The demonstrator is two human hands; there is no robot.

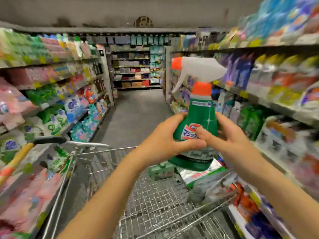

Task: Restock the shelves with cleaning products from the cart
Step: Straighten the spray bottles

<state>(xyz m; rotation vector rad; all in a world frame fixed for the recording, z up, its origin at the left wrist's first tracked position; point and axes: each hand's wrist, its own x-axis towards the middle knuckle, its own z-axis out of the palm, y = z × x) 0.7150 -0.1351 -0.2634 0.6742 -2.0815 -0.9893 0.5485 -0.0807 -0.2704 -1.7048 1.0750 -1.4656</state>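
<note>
Shop shelving is seen on both sides of a grey-floored aisle, with a left run of shelves and a right run of shelves, both packed with blurred coloured packs and bottles. Below, a silver wire shopping cart is seen from above.

Two bare forearms are raised over the cart, meeting at one green plastic spray bottle with a white trigger head and an orange collar and nozzle. The left hand is wrapped round the lower left of the bottle, its thumb laid across the front under the label and its fingertips curled behind the shoulder. The right hand is set against the right side, its fingers curled round the back and one finger laid on the label.

One bottle is held, clear above the cart basket and just before the right shelves. Three items at least can be counted in the basket: a green pack, a white and green pouch and a grey pouch; blur keeps the count uncertain.

The bottle is held upright, its long axis near vertical. Its nozzle is pointed to the left, the trigger hangs on that same side, and the label is turned toward the camera.
</note>
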